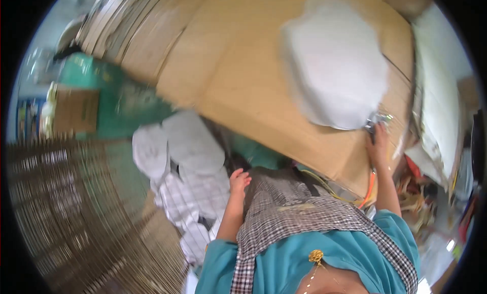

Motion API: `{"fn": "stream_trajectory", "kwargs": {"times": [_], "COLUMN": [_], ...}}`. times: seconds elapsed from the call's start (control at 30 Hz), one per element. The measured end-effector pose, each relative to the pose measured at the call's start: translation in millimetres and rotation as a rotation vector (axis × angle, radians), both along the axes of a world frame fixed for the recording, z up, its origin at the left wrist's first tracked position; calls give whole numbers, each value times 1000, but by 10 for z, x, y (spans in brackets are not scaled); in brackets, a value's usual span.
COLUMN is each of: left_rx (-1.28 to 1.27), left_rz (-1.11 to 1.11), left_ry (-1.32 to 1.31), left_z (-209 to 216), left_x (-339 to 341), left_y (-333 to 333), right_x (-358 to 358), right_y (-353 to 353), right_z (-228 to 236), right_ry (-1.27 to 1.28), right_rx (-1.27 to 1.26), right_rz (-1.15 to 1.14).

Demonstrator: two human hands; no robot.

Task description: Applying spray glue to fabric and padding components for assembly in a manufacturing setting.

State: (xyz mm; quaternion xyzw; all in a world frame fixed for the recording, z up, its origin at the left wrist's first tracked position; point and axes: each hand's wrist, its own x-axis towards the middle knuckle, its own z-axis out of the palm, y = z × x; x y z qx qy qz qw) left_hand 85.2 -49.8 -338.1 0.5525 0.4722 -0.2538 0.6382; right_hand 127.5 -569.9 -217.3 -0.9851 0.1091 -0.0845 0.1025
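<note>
A white oval padded sheet [340, 65], blurred at its edges, lies on the brown cardboard surface [238, 65]. My right hand [378, 144] is closed around a small metal and black spray gun [375, 122] at the sheet's near right edge; blur hides its details. An orange hose [371, 186] runs down just below that hand. My left hand [239, 181] hangs by my checked apron [284, 202], holding nothing, its fingers loosely apart. Left of it sits a heap of white padded pieces [195, 147] and checked cloth pieces [177, 192].
A brown slatted rack or screen [66, 207] fills the left side. Behind it are a green plastic-covered stack [127, 101] and a cardboard box [76, 110]. A white-faced board [439, 96] stands at the right, with a cluttered heap [418, 197] below it.
</note>
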Motion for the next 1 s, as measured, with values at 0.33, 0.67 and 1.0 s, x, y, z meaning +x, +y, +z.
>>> {"fn": "stream_trajectory", "kwargs": {"times": [0.33, 0.67, 1.0], "left_rx": [105, 170, 141], "left_rz": [-235, -314, -410], "left_ry": [-209, 100, -90], "left_z": [481, 135, 238], "left_x": [749, 691, 1108], "left_y": [-445, -191, -484], "right_x": [-180, -905, -990], "right_y": [-489, 206, 497], "right_z": [448, 2333, 2532], "right_ry": [-179, -69, -226], "right_rx": [938, 970, 1252], "right_rz": [-467, -66, 13]}}
